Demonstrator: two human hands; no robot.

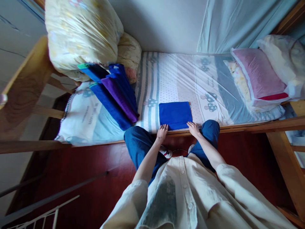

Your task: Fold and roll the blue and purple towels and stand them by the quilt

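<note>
A blue cloth [175, 114], folded into a flat rectangle, lies at the near edge of the bed. The fingers of my left hand [163, 131] are closed on its near left corner. At the near right corner, my right hand [193, 128] grips the same cloth, its thumb hidden from view. To the left of it rest several long folded cloths, among them a purple cloth [120, 100] lying between blue cloths [111, 105].
The bed has a patterned sheet [176, 76] and a wooden side rail [240, 127]. A large stuffed bedding bag [83, 35] stands at the left end. A pink pillow [265, 73] lies at the right end. A white metal rack [56, 216] is at lower left.
</note>
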